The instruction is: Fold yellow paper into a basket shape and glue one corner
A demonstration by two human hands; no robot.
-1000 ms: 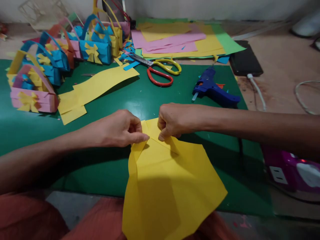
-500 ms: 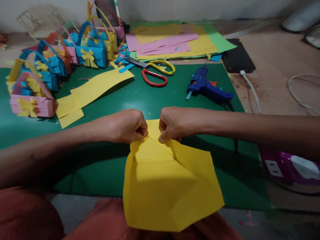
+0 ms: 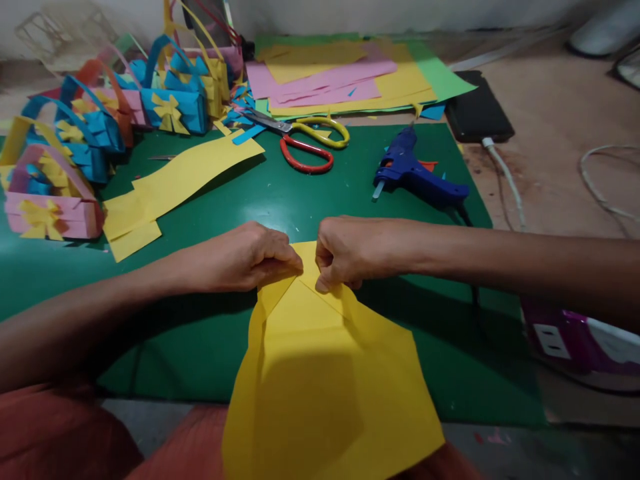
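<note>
A yellow sheet of paper (image 3: 320,380) with folded flaps at its far end lies over the near edge of the green board and hangs toward my lap. My left hand (image 3: 260,257) pinches its far left fold, thumb and fingers pressed together. On the far right fold, my right hand (image 3: 340,253) is closed with curled fingers gripping the paper. Beyond my hands lie scissors (image 3: 307,143) with one red and one yellow handle. A blue glue gun (image 3: 413,170) rests to the right of them.
Several small paper baskets (image 3: 55,217) with bows stand at the left. Yellow paper strips (image 3: 185,183) lie beside them. Stacked coloured sheets (image 3: 345,73) are at the back, near a black phone (image 3: 477,110) on a cable. A purple power strip (image 3: 575,337) sits at the right.
My left fingers have straightened along the left fold, which now lies flatter. The sheet's near end has dropped lower toward my lap. My right hand has barely moved.
</note>
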